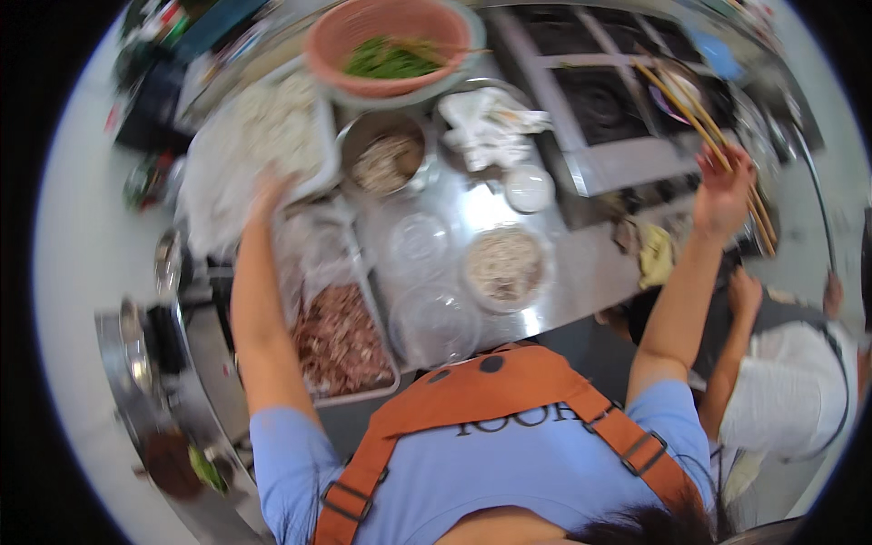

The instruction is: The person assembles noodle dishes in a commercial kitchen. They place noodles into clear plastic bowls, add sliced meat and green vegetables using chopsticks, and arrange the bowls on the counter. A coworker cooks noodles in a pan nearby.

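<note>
My right hand (724,191), raised at the right, is closed around a pair of long wooden chopsticks (683,107), which point up and left over the stove. At the left, my left hand (271,189) reaches to the near side of a white tray (327,150) of pale, noodle-like food (282,113), by a sheet of clear plastic (213,195). Motion smears its fingers, so their hold is unclear. Below that arm is a tray of sliced raw meat (338,341), partly under plastic film. A round tub of pale strips (505,265) stands on the steel counter (581,263).
A pink basket of greens (386,59) stands at the back. Near it are a metal pot (386,154), a bowl with a white cloth (490,123) and a white tub (530,188). Clear lids (436,322) lie in front. Another person (786,386) is at the right, beside the stove (595,100).
</note>
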`<state>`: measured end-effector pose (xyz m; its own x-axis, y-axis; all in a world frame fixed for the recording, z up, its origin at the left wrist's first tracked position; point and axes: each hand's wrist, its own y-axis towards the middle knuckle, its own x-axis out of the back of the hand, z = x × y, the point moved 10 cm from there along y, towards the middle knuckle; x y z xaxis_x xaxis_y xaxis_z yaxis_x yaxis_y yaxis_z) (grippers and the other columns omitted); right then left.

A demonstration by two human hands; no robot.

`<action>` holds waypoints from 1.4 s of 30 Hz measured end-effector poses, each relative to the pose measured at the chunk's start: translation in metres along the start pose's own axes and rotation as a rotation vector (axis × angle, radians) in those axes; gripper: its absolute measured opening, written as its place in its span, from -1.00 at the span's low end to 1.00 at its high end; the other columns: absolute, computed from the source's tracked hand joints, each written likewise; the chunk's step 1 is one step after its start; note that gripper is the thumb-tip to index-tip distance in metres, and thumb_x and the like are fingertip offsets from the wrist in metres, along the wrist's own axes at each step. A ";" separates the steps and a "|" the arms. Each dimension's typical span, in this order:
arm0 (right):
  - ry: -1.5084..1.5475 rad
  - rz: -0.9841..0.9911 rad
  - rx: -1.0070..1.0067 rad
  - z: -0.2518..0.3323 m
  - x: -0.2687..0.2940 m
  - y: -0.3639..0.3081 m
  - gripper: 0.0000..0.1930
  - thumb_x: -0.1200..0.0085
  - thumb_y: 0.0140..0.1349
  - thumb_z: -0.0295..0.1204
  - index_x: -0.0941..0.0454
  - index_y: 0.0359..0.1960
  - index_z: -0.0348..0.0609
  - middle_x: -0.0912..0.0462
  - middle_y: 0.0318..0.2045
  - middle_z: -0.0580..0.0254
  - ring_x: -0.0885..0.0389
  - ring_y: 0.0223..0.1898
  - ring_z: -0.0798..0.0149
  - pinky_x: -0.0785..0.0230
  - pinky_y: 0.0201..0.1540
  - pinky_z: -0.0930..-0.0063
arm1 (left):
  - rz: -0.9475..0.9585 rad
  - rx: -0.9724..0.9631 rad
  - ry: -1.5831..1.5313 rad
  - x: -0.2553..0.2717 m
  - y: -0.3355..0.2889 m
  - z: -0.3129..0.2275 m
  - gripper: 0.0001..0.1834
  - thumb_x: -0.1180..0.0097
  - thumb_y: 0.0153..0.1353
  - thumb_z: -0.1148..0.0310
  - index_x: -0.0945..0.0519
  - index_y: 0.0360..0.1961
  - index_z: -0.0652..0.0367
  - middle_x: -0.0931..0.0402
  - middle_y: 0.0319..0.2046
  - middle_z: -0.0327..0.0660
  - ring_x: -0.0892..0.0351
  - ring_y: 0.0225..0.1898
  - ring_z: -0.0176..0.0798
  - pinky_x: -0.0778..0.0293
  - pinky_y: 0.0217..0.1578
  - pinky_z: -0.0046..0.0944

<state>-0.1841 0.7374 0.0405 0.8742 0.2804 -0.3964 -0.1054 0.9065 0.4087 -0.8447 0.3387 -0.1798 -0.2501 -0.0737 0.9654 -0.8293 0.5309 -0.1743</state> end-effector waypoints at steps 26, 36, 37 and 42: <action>0.396 0.362 -0.603 -0.225 -0.436 -0.215 -0.77 0.23 0.31 -0.35 -0.35 -0.34 -0.30 -0.45 -0.45 0.11 -0.56 -0.50 0.24 -0.55 -0.42 0.41 | 0.149 -0.050 -1.730 0.084 -0.022 0.007 -0.74 0.18 0.02 0.59 -0.43 -0.23 0.21 -0.45 -0.34 -0.23 -0.48 -0.35 -0.31 -0.46 -0.30 -0.36; 0.328 0.276 -0.547 -0.224 -0.430 -0.226 -0.78 0.22 0.30 -0.37 -0.34 -0.34 -0.32 -0.46 -0.46 0.06 -0.55 -0.56 0.26 -0.54 -0.45 0.43 | -0.311 -0.233 -0.857 0.086 -0.027 -0.021 -0.36 -0.20 -0.12 0.22 -0.31 -0.04 0.37 -0.47 -0.15 -0.02 -0.49 -0.12 -0.18 -0.42 -0.18 -0.32; 0.280 0.298 -0.485 -0.218 -0.429 -0.223 -0.78 0.21 0.30 -0.37 -0.35 -0.35 -0.32 -0.47 -0.47 0.08 -0.54 -0.56 0.28 -0.53 -0.46 0.46 | -0.367 -0.184 -0.718 0.091 -0.022 -0.013 -0.33 -0.22 -0.17 0.23 -0.31 -0.05 0.39 -0.48 -0.17 0.00 -0.50 -0.13 -0.19 -0.43 -0.20 -0.31; -0.173 0.524 -0.287 -0.195 -0.435 -0.214 -0.80 0.18 0.28 -0.42 -0.43 -0.37 -0.31 -0.52 -0.55 0.20 -0.54 -0.56 0.43 -0.42 -0.51 0.62 | -0.242 0.013 -0.702 0.087 -0.002 0.022 -0.38 -0.18 -0.24 0.36 -0.34 -0.07 0.39 -0.52 -0.31 0.01 -0.54 -0.27 -0.20 -0.44 -0.27 -0.33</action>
<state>-0.6346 0.4825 -0.0348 0.7331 0.6779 -0.0540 -0.6438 0.7175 0.2660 -0.8762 0.3124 -0.0995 -0.3165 -0.7120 0.6268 -0.9065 0.4216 0.0212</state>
